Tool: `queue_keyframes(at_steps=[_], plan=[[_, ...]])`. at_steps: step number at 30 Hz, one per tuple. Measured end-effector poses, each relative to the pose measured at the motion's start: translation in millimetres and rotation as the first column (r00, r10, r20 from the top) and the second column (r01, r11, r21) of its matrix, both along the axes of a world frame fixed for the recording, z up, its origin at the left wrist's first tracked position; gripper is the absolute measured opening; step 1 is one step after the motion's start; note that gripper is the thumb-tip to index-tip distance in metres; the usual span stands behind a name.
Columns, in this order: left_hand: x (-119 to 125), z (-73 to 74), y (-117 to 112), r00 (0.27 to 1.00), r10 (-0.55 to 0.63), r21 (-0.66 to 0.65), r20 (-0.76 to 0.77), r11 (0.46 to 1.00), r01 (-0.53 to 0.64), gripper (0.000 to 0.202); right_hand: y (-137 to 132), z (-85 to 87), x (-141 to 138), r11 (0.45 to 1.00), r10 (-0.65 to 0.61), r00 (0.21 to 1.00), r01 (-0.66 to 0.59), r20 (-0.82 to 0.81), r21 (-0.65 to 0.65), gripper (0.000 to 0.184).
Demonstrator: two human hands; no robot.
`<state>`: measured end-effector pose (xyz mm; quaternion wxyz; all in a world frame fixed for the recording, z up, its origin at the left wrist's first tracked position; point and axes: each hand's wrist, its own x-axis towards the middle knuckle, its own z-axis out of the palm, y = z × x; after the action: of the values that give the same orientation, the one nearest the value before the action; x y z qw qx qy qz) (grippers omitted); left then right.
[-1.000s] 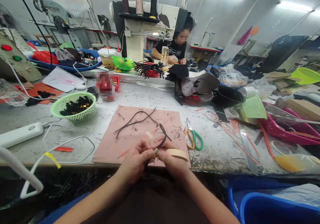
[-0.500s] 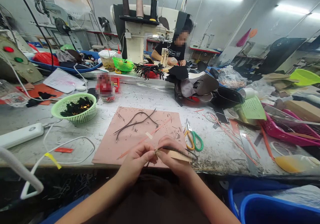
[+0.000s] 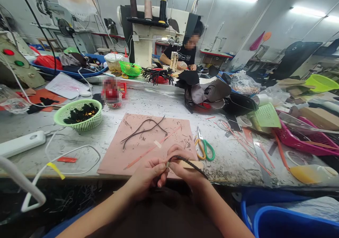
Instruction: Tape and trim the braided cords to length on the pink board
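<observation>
My left hand (image 3: 151, 170) and my right hand (image 3: 181, 165) meet at the front edge of the pink board (image 3: 111, 160). Both pinch a dark braided cord (image 3: 194, 166), with a small pale wrap visible between the fingertips. From there the cord arches over my right hand and trails off to its right. Beneath that hand a light tan strip (image 3: 194, 164) sticks out. Two more dark cords (image 3: 143, 125) lie crossed on the board, beside a thin orange strip (image 3: 148, 151) and a small cream piece (image 3: 158, 144).
Scissors (image 3: 204, 146) with yellow and green handles lie right of the board. A green basket (image 3: 79, 125) of black pieces stands left. Further right are a metal ruler (image 3: 262, 163) and a magenta basket (image 3: 291, 125). A co-worker (image 3: 185, 52) sits at a sewing machine behind.
My fingers have shifted their pinch slightly, and the left fingers curl lower now. The cord over my right hand arches higher and shows its braid more clearly.
</observation>
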<state>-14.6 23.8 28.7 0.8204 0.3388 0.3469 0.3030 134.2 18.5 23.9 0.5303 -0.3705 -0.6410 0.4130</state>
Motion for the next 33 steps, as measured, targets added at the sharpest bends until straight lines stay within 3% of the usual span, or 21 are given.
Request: queue_keyframes(at_steps=[5,8,10,13,20,22,26,30,33], plan=[[1.2,-6.8,-3.2,0.977,-0.150,-0.016,0.153,0.988,0.154,0.033,-1.2,4.2,1.3,0.998,0.069,0.998,-0.069,-0.008,0.006,0.006],[-0.9,-4.2,-1.3,0.984,-0.172,0.060,0.047,0.984,0.169,0.035,-1.5,5.5,3.2,0.998,0.063,0.998,-0.063,-0.010,0.019,0.007],[-3.9,-0.2,1.6,0.994,-0.043,0.215,-0.100,0.975,0.063,0.030,-1.4,4.2,3.4,1.000,0.008,0.999,-0.009,0.041,0.026,0.010],[-8.3,4.5,5.9,0.955,0.211,0.462,-0.208,0.882,-0.095,0.016,-2.4,2.3,0.6,0.996,-0.088,0.980,0.085,0.176,0.024,0.013],[-10.7,-0.4,5.6,0.927,0.258,0.626,-0.271,0.779,-0.034,0.007,-7.9,10.5,-6.2,0.991,-0.120,0.932,0.134,0.343,-0.017,0.014],[-11.6,-3.2,5.5,0.899,0.327,0.741,-0.290,0.671,-0.005,0.005,-8.3,10.7,-7.0,0.988,-0.130,0.922,0.151,0.365,-0.029,0.015],[-14.1,-6.8,6.5,0.868,0.427,0.922,-0.255,0.378,0.085,0.007,-8.3,7.1,-9.6,0.975,-0.179,0.900,0.215,0.398,-0.048,0.015],[-13.3,-6.3,6.7,0.858,0.459,0.967,-0.231,0.203,0.152,0.016,-8.9,4.2,-7.3,0.978,-0.150,0.905,0.196,0.399,-0.077,0.013],[-10.8,-5.1,6.4,0.842,0.514,0.986,-0.166,0.076,0.148,0.018,-10.2,1.1,-4.8,0.977,-0.116,0.951,0.161,0.287,-0.137,0.010]])
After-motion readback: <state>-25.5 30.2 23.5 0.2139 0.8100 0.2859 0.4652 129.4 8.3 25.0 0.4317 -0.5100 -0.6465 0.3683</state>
